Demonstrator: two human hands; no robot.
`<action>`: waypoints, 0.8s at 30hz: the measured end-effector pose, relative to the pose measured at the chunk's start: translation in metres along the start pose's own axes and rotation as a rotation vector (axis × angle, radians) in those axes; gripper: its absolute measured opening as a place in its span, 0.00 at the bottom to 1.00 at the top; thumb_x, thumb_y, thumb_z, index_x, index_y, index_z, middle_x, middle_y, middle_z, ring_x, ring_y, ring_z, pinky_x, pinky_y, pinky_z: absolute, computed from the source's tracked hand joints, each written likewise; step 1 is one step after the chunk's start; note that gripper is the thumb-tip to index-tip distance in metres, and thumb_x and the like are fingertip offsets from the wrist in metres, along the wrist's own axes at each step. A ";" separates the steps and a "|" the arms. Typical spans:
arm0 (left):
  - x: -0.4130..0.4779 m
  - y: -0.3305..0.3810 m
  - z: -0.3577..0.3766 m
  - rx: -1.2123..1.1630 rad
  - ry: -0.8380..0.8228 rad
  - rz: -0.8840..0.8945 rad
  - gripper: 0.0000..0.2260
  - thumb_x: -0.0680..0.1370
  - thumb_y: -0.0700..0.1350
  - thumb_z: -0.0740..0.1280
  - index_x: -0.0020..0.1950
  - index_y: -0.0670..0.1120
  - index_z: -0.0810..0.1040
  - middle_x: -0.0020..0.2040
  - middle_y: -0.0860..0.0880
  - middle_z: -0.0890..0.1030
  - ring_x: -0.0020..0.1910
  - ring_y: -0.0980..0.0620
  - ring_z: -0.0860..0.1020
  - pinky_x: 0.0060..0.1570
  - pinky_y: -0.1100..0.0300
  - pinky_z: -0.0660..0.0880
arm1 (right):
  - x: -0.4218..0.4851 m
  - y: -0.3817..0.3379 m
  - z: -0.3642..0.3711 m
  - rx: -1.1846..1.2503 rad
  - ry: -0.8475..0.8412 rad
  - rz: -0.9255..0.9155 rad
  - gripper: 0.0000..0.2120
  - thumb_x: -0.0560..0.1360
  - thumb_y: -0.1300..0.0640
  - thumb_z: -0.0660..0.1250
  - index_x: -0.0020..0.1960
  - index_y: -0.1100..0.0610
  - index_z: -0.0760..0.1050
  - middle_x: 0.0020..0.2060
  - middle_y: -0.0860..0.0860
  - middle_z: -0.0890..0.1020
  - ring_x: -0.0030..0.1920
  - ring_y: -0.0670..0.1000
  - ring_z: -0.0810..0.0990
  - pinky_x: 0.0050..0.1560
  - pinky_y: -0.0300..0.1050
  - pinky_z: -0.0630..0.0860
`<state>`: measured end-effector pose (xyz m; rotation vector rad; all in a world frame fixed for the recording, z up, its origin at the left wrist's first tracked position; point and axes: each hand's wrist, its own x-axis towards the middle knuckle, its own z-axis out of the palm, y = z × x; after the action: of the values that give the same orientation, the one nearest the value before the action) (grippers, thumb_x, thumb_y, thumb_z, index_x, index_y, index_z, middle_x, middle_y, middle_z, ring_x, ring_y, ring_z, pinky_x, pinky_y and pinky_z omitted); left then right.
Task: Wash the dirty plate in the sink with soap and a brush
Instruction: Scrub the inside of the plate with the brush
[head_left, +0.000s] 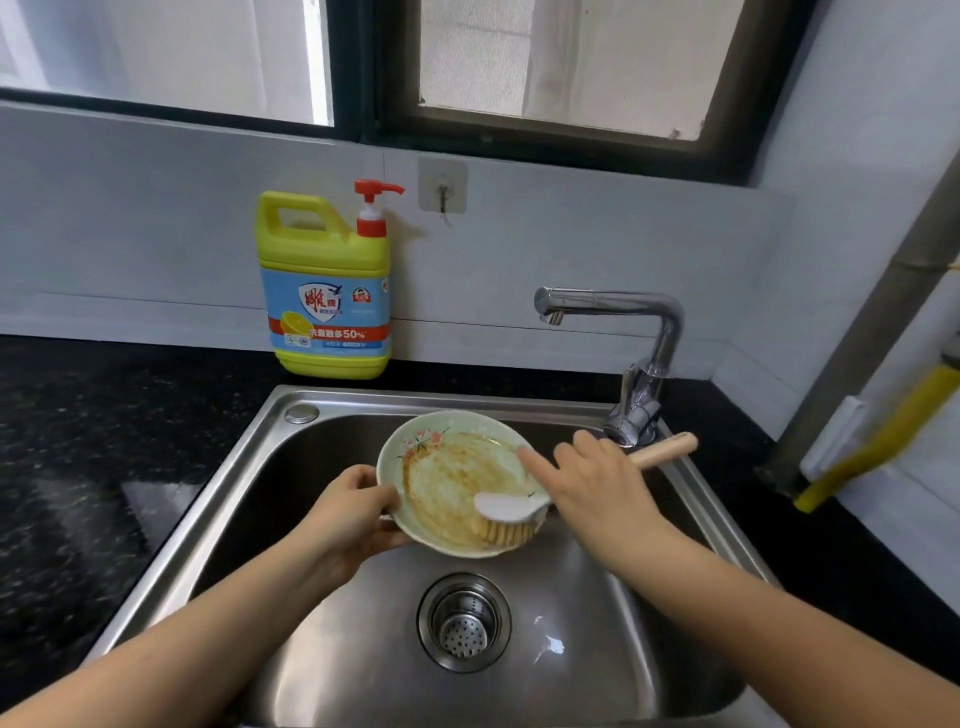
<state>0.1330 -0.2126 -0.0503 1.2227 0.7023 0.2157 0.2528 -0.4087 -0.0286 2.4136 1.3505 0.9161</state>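
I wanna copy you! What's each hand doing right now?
Left hand: closed on the plate rim, tilting it over the sink.
Right hand: holding the brush, bristles on the plate.

Dark-framed window (561, 73), perhaps frosted

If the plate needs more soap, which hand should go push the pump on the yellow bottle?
Probably the left hand. The soap bottle stands behind the sink's left side, nearer that hand. The right hand holds the brush against the plate, though the left would have to set the plate down first.
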 end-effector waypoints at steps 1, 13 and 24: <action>0.000 -0.001 -0.001 0.021 0.002 0.007 0.09 0.75 0.29 0.58 0.52 0.39 0.70 0.46 0.38 0.77 0.39 0.41 0.81 0.34 0.50 0.82 | -0.001 -0.002 -0.002 0.019 0.023 -0.053 0.25 0.55 0.64 0.71 0.51 0.50 0.82 0.24 0.49 0.72 0.28 0.52 0.72 0.26 0.42 0.64; 0.001 -0.001 -0.006 0.028 -0.035 0.046 0.09 0.76 0.30 0.59 0.54 0.38 0.72 0.47 0.39 0.77 0.40 0.42 0.81 0.31 0.55 0.81 | -0.001 0.021 -0.018 0.038 -0.206 0.025 0.37 0.72 0.60 0.67 0.74 0.41 0.55 0.36 0.52 0.75 0.36 0.55 0.77 0.32 0.46 0.67; 0.003 -0.007 -0.005 0.134 -0.024 0.093 0.10 0.77 0.32 0.59 0.55 0.41 0.73 0.45 0.41 0.79 0.37 0.44 0.83 0.33 0.53 0.82 | 0.003 -0.019 -0.028 0.273 -0.475 -0.165 0.23 0.81 0.42 0.46 0.75 0.43 0.52 0.57 0.57 0.75 0.57 0.57 0.73 0.55 0.51 0.68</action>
<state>0.1312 -0.2096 -0.0586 1.3855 0.6479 0.2329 0.2235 -0.3982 -0.0148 2.4399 1.5222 0.1033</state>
